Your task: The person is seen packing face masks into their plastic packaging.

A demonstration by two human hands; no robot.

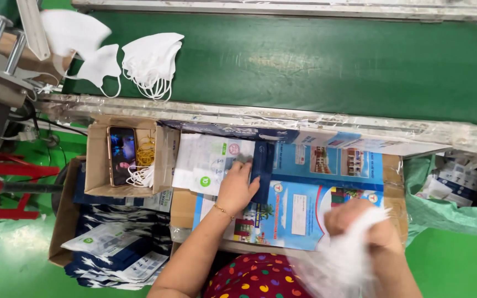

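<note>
Cardboard worktop: left hand on pouch; right hand grips masks.

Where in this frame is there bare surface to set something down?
Most of the green belt right of the white masks is bare. Crowded: the small box with the phone, and the lap board under the left hand and right hand.

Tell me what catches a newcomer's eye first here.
The wide green conveyor belt fills the top, with white face masks piled at its left end. Below it, the left hand presses on flat printed pouches, while the right hand grips a blurred white mask bundle.
</note>
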